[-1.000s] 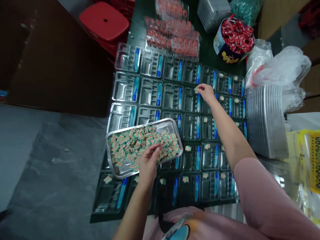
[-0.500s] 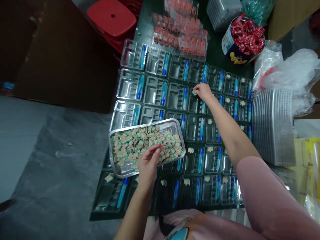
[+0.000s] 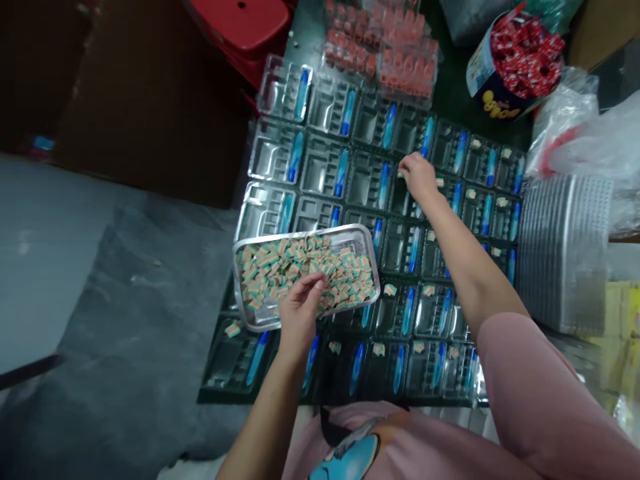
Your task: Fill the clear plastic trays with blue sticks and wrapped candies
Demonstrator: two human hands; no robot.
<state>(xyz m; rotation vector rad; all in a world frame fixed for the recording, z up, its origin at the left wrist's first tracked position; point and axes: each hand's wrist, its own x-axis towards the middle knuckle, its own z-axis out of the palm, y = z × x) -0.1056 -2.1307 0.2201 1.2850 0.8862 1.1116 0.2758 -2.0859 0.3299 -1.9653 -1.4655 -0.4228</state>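
Observation:
My left hand (image 3: 301, 305) is closed in a pinch above the metal tray (image 3: 305, 233); what its fingertips hold, if anything, blends with the heap below. Many small striped green-and-peach pieces (image 3: 273, 263) lie loose in that tray. Farther off, my right hand (image 3: 419, 177) pinches one small striped piece (image 3: 401, 175) over a clear plastic blister tray (image 3: 400, 200). Rows of such blister trays surround it, each with a blue pen (image 3: 384, 185) where visible. Several trays to the right and near me have a striped piece (image 3: 390, 290) in a corner.
Packs of red-orange items (image 3: 407, 67) lie at the far edge. A tub of red wrapped pieces (image 3: 525, 60) stands at the back right, near plastic bags (image 3: 595, 133). Stacked clear trays (image 3: 563, 253) border the right side. Red stools (image 3: 245, 27) and a brown carton (image 3: 145, 100) are at left.
The whole view has shifted, so the table appears farther right and higher. My right hand has moved slightly left over the trays, uncovering a striped piece beside it. My left hand stays over the metal tray.

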